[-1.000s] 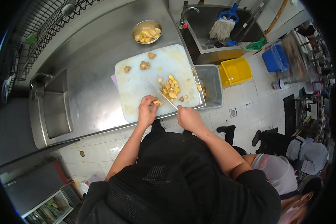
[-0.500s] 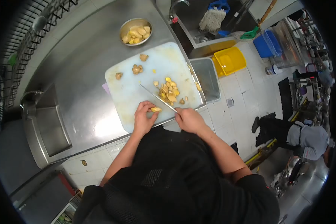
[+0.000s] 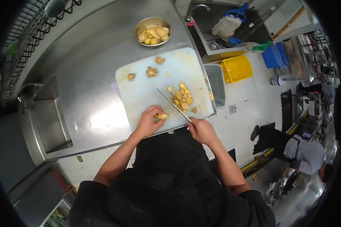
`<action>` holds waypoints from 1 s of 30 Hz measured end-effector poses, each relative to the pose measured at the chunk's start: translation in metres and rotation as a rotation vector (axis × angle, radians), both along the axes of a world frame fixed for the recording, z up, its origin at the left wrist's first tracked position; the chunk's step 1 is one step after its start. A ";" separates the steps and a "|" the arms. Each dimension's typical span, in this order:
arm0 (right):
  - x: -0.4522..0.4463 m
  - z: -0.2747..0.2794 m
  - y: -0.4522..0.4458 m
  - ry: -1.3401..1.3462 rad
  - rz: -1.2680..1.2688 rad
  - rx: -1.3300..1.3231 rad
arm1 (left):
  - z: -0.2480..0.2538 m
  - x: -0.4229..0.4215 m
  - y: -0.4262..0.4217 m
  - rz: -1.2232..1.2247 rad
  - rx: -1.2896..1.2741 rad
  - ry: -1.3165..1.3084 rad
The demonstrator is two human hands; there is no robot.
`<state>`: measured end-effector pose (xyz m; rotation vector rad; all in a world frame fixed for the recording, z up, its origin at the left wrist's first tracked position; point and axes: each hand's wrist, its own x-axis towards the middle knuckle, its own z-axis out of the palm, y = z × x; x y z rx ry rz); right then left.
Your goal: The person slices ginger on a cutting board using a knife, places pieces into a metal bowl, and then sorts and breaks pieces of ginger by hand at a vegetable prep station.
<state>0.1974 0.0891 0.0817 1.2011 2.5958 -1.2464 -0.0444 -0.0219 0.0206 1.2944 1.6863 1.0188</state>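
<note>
Ginger piece: this yellow piece (image 3: pixel 162 117) is between the left hand's fingers, above the near edge of the cutting board (image 3: pixel 134 100).
Left grip: the left hand (image 3: pixel 150 120) pinches the piece by its fingertips.
Right grip: the right hand (image 3: pixel 201 130) is closed around the handle of the knife (image 3: pixel 172 103); the blade points to the far left, apart from the piece.
Done, as I judge: pale pieces (image 3: pixel 156 34) in the metal bowl (image 3: pixel 139 27) look already peeled; the bowl stands beyond the board, near the counter's right edge.
Pile: yellow bits (image 3: pixel 185 99) lie on the board's right half; which are peel, I cannot tell.
Left to do, probably: three brown knobs (image 3: pixel 152 72), skin on, rest toward the board's far edge.
Board: it lies at the near right corner of the counter (image 3: pixel 89 68).
</note>
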 end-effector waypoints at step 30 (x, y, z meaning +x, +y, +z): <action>0.036 -0.036 0.050 0.136 0.464 -0.032 | 0.063 0.055 0.147 -0.300 -0.158 0.400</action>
